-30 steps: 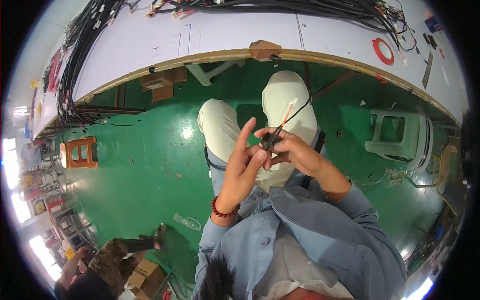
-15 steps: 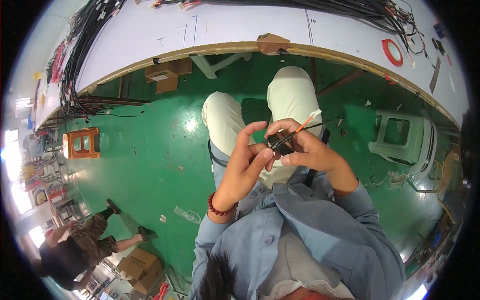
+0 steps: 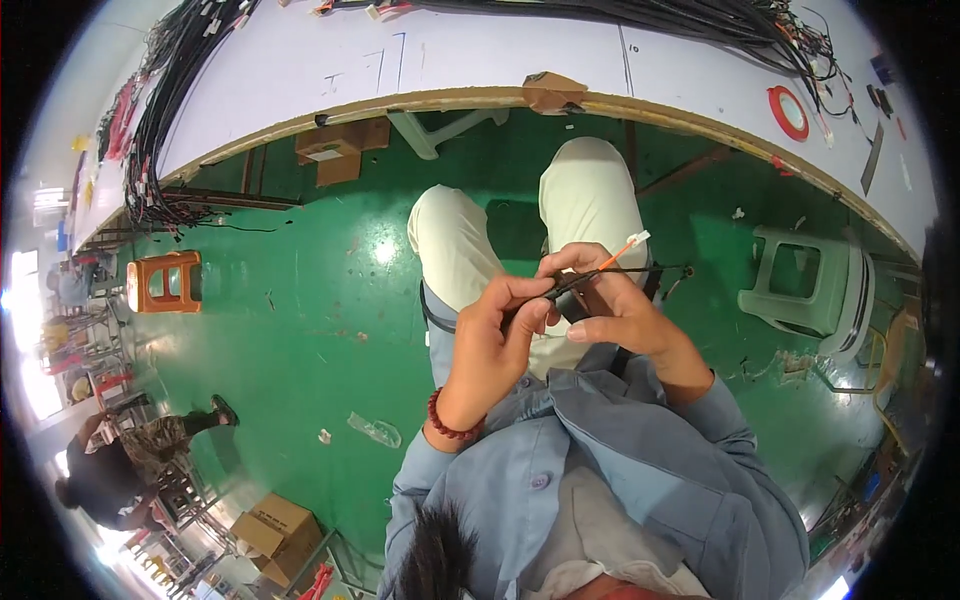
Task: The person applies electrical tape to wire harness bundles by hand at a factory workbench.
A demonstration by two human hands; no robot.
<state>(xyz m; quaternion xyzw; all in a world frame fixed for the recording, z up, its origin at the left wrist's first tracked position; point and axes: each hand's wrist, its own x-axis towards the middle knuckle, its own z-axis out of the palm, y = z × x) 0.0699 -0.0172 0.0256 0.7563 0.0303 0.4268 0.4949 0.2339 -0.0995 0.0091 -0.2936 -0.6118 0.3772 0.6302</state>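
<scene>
Over my lap, my left hand (image 3: 500, 335) pinches a black wire harness (image 3: 590, 277) between thumb and fingers. At its right end an orange wire (image 3: 622, 252) comes out and carries a small white connector (image 3: 639, 239); a thin black lead (image 3: 655, 268) runs off beside it. My right hand (image 3: 622, 312) curls round what looks like a roll of black tape (image 3: 571, 304), its fingers bent over the harness. The roll sits just below the harness, between the two hands. Fingers partly hide both things.
Ahead stands a white worktable (image 3: 480, 55) with bundles of black cables (image 3: 690, 22) and a red tape roll (image 3: 788, 112). A pale green stool (image 3: 800, 280) is at right, an orange stool (image 3: 165, 282) at left. Cardboard boxes (image 3: 275, 535) and another person (image 3: 120, 460) are lower left.
My left fingers have closed in along the harness, and its connector end has shifted slightly right and down. The dark roll has turned in my right hand. The person at lower left has changed posture.
</scene>
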